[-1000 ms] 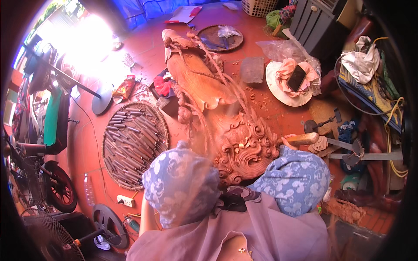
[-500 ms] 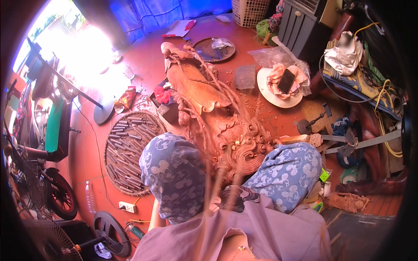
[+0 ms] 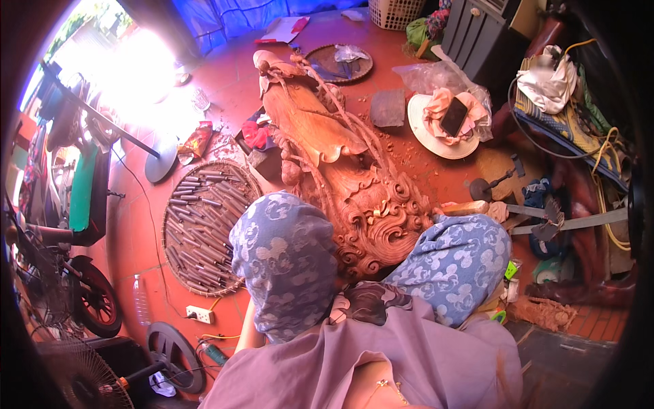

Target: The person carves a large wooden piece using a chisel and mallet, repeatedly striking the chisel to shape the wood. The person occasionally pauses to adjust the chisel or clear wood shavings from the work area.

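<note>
A carved wooden statue (image 3: 310, 126) lies on its back on the floor in front of me, its swirling carved base (image 3: 385, 232) between my raised knees. Curled pale shavings (image 3: 376, 213) sit in the carving. Part of my left forearm (image 3: 251, 334) shows beside my left knee (image 3: 283, 262), which hides the hand. No part of my right hand can be made out. Left of the statue, a round woven tray (image 3: 165, 235) holds many slim chisels (image 3: 208, 232). A pale wooden block or handle (image 3: 465, 209) lies just beyond my right knee (image 3: 453, 266).
A white hat (image 3: 429, 140) with cloth and a phone (image 3: 454, 117) lies to the right, near a grey slab (image 3: 387, 108). A power strip (image 3: 200, 314), plastic bottle (image 3: 141, 303) and fan (image 3: 85, 371) stand at left. A second round tray (image 3: 317, 54) lies farther back.
The view has shifted slightly, and my left knee sits a little higher and further right. Blurred strands that hung before the camera are gone. The statue appears to stay put.
</note>
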Demonstrator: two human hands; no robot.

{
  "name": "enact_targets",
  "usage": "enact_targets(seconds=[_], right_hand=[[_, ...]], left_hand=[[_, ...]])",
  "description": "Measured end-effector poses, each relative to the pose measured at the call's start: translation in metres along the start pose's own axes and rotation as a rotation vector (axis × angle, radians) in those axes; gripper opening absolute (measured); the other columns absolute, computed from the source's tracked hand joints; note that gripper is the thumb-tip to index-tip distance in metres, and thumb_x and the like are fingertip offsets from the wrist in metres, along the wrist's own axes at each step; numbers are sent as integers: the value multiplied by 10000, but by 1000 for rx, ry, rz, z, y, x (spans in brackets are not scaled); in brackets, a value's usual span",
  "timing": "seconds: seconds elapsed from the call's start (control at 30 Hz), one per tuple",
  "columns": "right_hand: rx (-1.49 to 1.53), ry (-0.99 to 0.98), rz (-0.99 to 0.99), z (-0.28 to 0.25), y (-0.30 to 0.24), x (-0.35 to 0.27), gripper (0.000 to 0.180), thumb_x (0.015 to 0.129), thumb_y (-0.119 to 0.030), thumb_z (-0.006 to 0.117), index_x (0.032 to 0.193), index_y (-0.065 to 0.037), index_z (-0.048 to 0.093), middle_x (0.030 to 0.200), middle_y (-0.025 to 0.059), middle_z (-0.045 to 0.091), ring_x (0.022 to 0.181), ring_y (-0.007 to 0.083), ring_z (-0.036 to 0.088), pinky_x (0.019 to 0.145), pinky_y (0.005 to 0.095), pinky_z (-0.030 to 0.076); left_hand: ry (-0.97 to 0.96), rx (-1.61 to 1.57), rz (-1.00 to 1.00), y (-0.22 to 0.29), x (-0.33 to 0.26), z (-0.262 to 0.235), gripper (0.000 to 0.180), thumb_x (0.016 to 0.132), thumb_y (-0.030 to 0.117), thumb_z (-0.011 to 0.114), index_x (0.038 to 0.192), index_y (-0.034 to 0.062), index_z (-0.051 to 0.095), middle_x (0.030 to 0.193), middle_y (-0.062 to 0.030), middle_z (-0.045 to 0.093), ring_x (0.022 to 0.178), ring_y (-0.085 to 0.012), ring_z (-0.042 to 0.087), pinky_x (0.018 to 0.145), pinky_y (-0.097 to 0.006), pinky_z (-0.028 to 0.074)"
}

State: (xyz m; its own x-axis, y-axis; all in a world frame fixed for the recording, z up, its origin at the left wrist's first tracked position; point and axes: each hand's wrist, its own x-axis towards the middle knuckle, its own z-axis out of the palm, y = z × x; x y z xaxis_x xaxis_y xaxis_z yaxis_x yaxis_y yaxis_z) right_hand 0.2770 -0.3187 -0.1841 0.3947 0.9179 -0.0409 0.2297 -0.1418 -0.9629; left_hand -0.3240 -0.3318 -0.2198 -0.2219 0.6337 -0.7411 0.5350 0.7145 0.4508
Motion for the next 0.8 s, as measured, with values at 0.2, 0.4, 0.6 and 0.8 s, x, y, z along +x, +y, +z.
enact_targets(seconds=[0.2,0.4,0.6,0.8], right_hand=[[-13,-16,-15,-5,-1,7,383,790,-5,791,1080,-49,545,1020,70,606,976,181,597,928,352,489],[-42,-46,-21,0,-1,17,385,789,-17,794,1084,-48,548,1032,72,607,983,185,598,931,353,488],[-105,-21,2,-27,8,33,388,789,-29,798,1089,-47,552,1044,75,608,991,188,600,934,354,487],[-125,-42,8,-27,1,53,392,789,-41,801,1093,-46,555,1056,78,609,999,192,601,937,355,487]], left_hand=[[-11,34,62,17,7,11,381,982,345,587,1125,-3,642,891,-189,708,875,-257,698,759,-379,535],[122,98,452,8,23,0,385,978,344,588,1131,-6,637,894,-203,710,885,-270,706,764,-387,539],[358,167,332,52,4,-6,388,970,331,571,1141,-15,612,893,-239,717,914,-351,716,787,-467,548],[403,-164,-88,24,25,-55,493,976,427,564,1130,-39,606,930,-280,706,947,-425,699,841,-504,537]])
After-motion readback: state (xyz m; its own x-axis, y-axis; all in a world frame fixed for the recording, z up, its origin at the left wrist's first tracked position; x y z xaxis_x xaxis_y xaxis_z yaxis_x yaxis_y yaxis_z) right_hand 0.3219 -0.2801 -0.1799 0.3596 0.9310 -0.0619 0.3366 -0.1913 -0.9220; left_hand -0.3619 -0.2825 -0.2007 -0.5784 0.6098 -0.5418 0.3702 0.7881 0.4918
